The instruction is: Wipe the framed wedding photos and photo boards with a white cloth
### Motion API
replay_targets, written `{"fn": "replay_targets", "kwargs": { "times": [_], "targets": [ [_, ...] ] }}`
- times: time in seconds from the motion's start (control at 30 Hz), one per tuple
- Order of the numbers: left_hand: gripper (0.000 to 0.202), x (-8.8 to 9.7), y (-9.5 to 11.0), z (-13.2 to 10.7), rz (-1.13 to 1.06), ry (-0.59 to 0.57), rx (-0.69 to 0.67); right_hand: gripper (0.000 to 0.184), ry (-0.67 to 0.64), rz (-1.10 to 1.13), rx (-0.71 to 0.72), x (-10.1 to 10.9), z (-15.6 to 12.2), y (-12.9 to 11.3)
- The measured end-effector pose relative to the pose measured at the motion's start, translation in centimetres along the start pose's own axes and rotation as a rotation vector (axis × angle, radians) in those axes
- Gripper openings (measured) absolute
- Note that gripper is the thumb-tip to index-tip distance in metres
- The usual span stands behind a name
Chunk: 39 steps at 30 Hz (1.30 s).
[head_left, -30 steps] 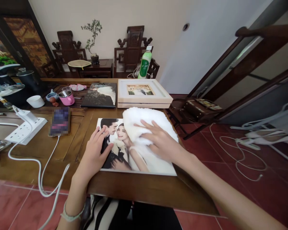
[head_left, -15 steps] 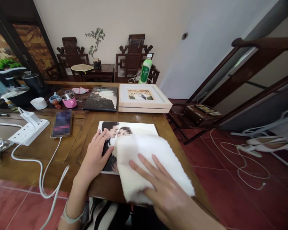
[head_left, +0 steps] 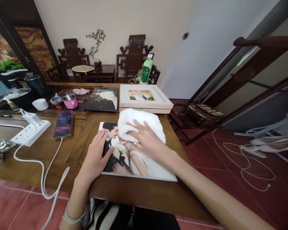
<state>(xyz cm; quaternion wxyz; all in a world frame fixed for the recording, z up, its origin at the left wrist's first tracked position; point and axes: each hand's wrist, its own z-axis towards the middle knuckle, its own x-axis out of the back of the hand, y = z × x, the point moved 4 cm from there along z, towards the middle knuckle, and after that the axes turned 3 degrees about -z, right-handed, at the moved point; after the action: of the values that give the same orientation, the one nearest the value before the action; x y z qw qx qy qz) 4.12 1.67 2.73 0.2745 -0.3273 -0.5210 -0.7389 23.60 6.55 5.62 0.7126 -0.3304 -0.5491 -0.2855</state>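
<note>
A photo panel [head_left: 120,159] showing a couple lies flat near the front edge of the wooden table. My left hand [head_left: 96,153] rests on its left side, fingers stretched out and holding nothing. Over the panel's upper right part, my right hand [head_left: 146,137] presses on a folded white fluffy cloth [head_left: 144,118], its fingers spread across it and the thumb side tucked at the fold. The cloth hides the panel's upper right corner.
Behind the panel stand a framed picture [head_left: 146,103] and a dark photo panel [head_left: 98,103]. To the left lie a phone [head_left: 62,124] on a cable and a power strip [head_left: 32,132]. Beyond them are a pink cup [head_left: 70,101], a white bowl [head_left: 40,104] and a green bottle [head_left: 146,72].
My right hand has slid the white cloth from the panel's lower right to its upper right, uncovering the lower part of the picture. My left hand stays in place.
</note>
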Motion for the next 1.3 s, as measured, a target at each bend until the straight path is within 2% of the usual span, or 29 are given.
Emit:
{"fn": "replay_targets", "kwargs": {
  "times": [0.1,0.17,0.3,0.4,0.5,0.63,0.73,0.83,0.93,1.0,1.1,1.23,1.3],
  "targets": [
    [0.055,0.0,-0.1,0.1,-0.006,0.004,-0.004,0.042,0.004,-0.01,-0.011,-0.1,0.6,-0.4],
    [0.053,0.0,-0.3,0.1,-0.008,0.008,-0.006,0.043,-0.004,-0.022,0.022,-0.2,-0.5,-1.5],
    [0.05,-0.1,-0.5,0.2,-0.017,0.019,-0.012,0.048,-0.029,-0.005,0.151,-0.5,-5.3,-5.3],
    [0.05,-0.1,-0.5,0.3,-0.022,-0.008,0.0,0.034,0.02,0.041,0.237,-0.3,-9.1,-8.0],
    [0.05,0.1,-0.5,0.3,-0.034,-0.031,-0.002,0.032,0.085,0.076,0.294,0.1,-11.0,-9.0],
    [0.05,0.3,-0.6,0.2,-0.039,-0.032,-0.029,0.042,0.025,0.091,0.307,0.1,-9.6,-7.1],
    [0.049,0.2,-0.7,0.1,-0.031,-0.015,-0.043,0.051,-0.029,0.072,0.21,0.1,-6.4,-4.3],
    [0.049,0.3,-0.7,0.0,-0.03,-0.004,-0.048,0.053,-0.016,0.039,0.116,0.2,-2.9,-2.0],
    [0.049,0.3,-0.7,-0.1,-0.038,0.0,-0.04,0.048,-0.004,0.008,0.029,0.2,-0.2,-1.0],
    [0.049,0.3,-0.8,-0.2,-0.044,0.001,-0.03,0.045,-0.013,-0.009,-0.006,0.1,0.4,-1.3],
    [0.048,0.2,-1.0,-0.2,-0.069,0.015,-0.046,0.049,-0.036,-0.025,0.005,-0.1,-0.8,-3.3],
    [0.048,0.2,-1.2,-0.1,-0.108,0.055,-0.078,0.045,-0.077,0.003,0.12,-0.6,-5.3,-7.1],
    [0.048,0.2,-1.2,-0.1,-0.097,0.041,-0.07,0.038,-0.053,0.035,0.204,-0.6,-7.6,-8.7]
  ]
}}
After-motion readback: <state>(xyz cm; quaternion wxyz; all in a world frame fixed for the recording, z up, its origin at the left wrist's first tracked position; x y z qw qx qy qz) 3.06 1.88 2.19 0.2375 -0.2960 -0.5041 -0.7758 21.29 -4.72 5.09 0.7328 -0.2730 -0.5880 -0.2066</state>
